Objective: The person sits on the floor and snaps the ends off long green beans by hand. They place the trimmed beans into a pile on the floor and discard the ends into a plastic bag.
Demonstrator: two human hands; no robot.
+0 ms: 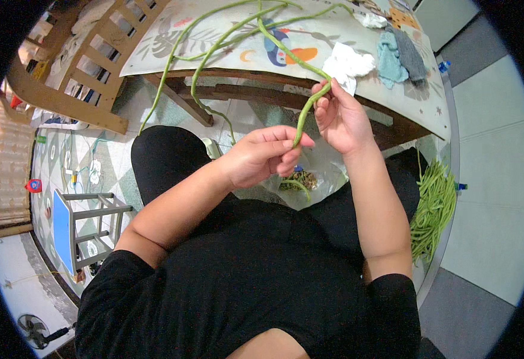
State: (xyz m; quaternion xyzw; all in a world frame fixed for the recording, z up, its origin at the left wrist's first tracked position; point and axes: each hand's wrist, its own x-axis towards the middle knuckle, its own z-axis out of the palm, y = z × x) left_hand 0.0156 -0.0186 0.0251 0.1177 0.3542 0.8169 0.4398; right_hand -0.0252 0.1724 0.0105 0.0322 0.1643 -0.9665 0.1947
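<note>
A long green bean (305,112) runs between my two hands, its far stretch trailing back onto the table. My left hand (262,157) pinches the near end between thumb and fingers. Further up and to the right, my right hand (348,122) grips the same bean with thumb and fingertips. More long beans (218,45) lie across the patterned tabletop (148,57), a few drooping over its near edge. Below my hands, a clear plastic bag (327,179) between my legs holds brownish-green scraps (301,181).
A big heap of long beans (434,209) lies by my right leg. White tissue (348,66) and grey-green cloths (393,58) rest on the table's right side. At left stand a wooden slatted bed frame (88,78) and a blue-topped stool (63,230); a black fan (33,331) is lower left.
</note>
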